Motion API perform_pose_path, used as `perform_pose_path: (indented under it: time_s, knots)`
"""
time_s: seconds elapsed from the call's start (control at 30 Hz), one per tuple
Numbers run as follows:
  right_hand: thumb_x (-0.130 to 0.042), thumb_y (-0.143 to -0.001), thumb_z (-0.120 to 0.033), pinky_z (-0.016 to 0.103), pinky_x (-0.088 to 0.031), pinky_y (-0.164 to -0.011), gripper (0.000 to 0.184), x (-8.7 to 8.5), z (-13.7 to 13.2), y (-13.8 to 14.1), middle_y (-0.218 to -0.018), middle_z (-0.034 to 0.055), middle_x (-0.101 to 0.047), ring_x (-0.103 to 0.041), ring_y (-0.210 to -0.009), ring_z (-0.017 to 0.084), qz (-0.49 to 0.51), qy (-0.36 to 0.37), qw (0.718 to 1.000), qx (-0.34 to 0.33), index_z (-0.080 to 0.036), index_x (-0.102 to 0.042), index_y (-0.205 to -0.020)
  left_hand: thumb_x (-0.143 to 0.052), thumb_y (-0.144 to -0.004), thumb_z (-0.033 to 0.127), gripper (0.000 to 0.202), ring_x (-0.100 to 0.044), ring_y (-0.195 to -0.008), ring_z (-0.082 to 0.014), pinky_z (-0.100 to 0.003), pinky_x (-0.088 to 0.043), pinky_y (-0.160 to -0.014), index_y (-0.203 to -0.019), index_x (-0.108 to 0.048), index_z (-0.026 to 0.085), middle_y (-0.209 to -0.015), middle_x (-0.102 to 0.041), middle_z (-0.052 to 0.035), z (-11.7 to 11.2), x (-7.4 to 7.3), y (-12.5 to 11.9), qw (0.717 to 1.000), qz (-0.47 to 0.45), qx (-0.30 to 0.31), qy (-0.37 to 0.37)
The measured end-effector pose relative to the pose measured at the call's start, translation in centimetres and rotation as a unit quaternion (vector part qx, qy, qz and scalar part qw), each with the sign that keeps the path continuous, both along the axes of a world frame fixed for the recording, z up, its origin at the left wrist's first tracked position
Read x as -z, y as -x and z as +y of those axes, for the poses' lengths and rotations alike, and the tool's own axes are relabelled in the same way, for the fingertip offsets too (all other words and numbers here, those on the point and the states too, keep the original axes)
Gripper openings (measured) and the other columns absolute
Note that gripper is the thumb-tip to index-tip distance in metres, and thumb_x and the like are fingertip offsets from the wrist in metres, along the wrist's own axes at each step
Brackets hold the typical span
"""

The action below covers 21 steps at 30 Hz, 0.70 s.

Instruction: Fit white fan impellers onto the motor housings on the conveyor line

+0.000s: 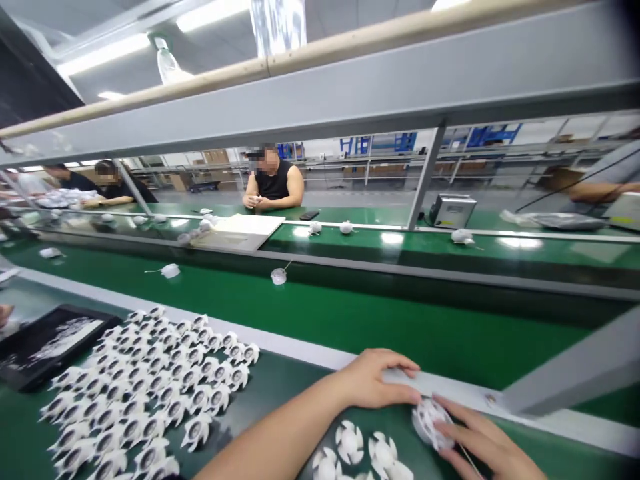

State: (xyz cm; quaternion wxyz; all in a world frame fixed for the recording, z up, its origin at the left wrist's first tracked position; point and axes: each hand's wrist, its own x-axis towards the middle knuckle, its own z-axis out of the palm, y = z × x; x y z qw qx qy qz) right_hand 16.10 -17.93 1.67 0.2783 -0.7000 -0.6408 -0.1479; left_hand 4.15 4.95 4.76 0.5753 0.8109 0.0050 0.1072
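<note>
While R hand (483, 440) clamps a white fan unit (425, 421) at near right, L hand (367, 381), fingers apart, touches its edge, prob. to steady it, w/ fan wheels (349, 443) just left, likely for easy reach.

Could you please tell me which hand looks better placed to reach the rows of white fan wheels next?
Probably the left hand: it is nearer those white fan wheels and seems to touch only the edge of the round white part, which the right hand holds.
</note>
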Motion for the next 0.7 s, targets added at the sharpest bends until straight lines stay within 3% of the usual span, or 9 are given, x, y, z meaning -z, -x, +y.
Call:
perform_pose_path:
  time_s: [0.1, 0.13, 0.2, 0.27, 0.33, 0.43, 0.53, 0.7]
  knots:
    - [-0.051, -0.094, -0.034, 0.046, -0.059, -0.089, 0.052, 0.1, -0.4, -0.2, -0.147, 0.0174, -0.046, -0.058, -0.123, 0.033, 0.008, -0.031, 0.983, 0.178, -0.021, -0.046, -0.144, -0.081, -0.067, 0.057, 0.066, -0.065, -0.096, -0.0203, -0.030, -0.049, -0.087, -0.118, -0.068, 0.016, -0.107, -0.070, -0.0099, 0.8, -0.6, 0.1, 0.997, 0.025, -0.022, 0.062]
    - [-0.051, -0.095, -0.035, 0.050, -0.056, -0.094, 0.057, -0.2, -0.6, -0.3, -0.149, 0.0195, -0.041, -0.052, -0.129, 0.035, 0.024, -0.041, 0.975, 0.215, -0.018, -0.040, -0.148, -0.085, -0.061, 0.056, 0.069, -0.064, -0.087, -0.0172, -0.027, -0.048, -0.080, -0.114, -0.069, 0.016, -0.100, -0.070, -0.0071, 1.1, -0.9, 0.2, 0.997, 0.053, 0.000, 0.059]
    - [-0.051, -0.095, -0.033, 0.052, -0.050, -0.102, 0.055, -1.1, -1.1, -0.4, -0.151, 0.0199, -0.036, -0.044, -0.136, 0.034, 0.055, -0.060, 0.963, 0.258, -0.017, -0.038, -0.146, -0.091, -0.047, 0.055, 0.071, -0.054, -0.064, -0.0109, -0.022, -0.041, -0.062, -0.104, -0.073, 0.018, -0.077, -0.066, 0.0007, 1.9, -1.6, 0.4, 0.981, 0.141, 0.131, -0.013]
    - [-0.051, -0.095, -0.030, 0.049, -0.048, -0.105, 0.044, -2.5, -1.9, -0.4, -0.147, 0.0180, -0.040, -0.046, -0.134, 0.031, 0.087, -0.066, 0.958, 0.264, -0.018, -0.048, -0.137, -0.093, -0.039, 0.055, 0.071, -0.052, -0.063, -0.0106, -0.022, -0.037, -0.060, -0.100, -0.077, 0.024, -0.077, -0.066, 0.0025, 2.3, -2.1, 0.5, 0.948, 0.190, 0.236, -0.098]
    - [-0.053, -0.094, -0.028, 0.044, -0.049, -0.103, 0.032, -3.9, -3.0, -0.3, -0.138, 0.0148, -0.049, -0.054, -0.125, 0.027, 0.137, -0.053, 0.958, 0.246, -0.020, -0.057, -0.124, -0.093, -0.035, 0.053, 0.066, -0.055, -0.070, -0.0139, -0.023, -0.038, -0.062, -0.095, -0.079, 0.029, -0.082, -0.066, 0.0023, 2.2, -2.3, 0.7, 0.936, 0.192, 0.241, -0.171]
    - [-0.054, -0.093, -0.025, 0.037, -0.052, -0.096, 0.020, -5.8, -5.2, 0.3, -0.118, 0.0102, -0.060, -0.061, -0.109, 0.022, 0.210, -0.043, 0.951, 0.223, -0.021, -0.063, -0.111, -0.092, -0.040, 0.046, 0.049, -0.059, -0.075, -0.0168, -0.024, -0.038, -0.060, -0.086, -0.080, 0.033, -0.085, -0.064, 0.0017, 1.3, -2.6, 1.1, 0.925, 0.217, 0.214, -0.229]
    - [-0.054, -0.094, -0.026, 0.033, -0.053, -0.084, 0.016, -6.6, -7.9, 1.0, -0.103, 0.0081, -0.063, -0.062, -0.096, 0.020, 0.234, -0.046, 0.939, 0.249, -0.021, -0.065, -0.105, -0.088, -0.050, 0.029, 0.036, -0.061, -0.080, -0.0175, -0.023, -0.041, -0.064, -0.085, -0.079, 0.033, -0.089, -0.065, 0.0029, 0.5, -3.0, 1.0, 0.921, 0.230, 0.203, -0.241]
    - [-0.051, -0.096, -0.030, 0.032, -0.050, -0.073, 0.019, -5.3, -12.6, 2.0, -0.087, 0.0062, -0.061, -0.060, -0.082, 0.019, 0.249, -0.007, 0.921, 0.299, -0.020, -0.068, -0.095, -0.069, -0.064, 0.006, 0.029, -0.063, -0.095, -0.0165, -0.024, -0.047, -0.085, -0.087, -0.070, 0.024, -0.102, -0.067, 0.0024, -0.6, -3.5, 0.1, 0.953, 0.130, 0.214, -0.172]
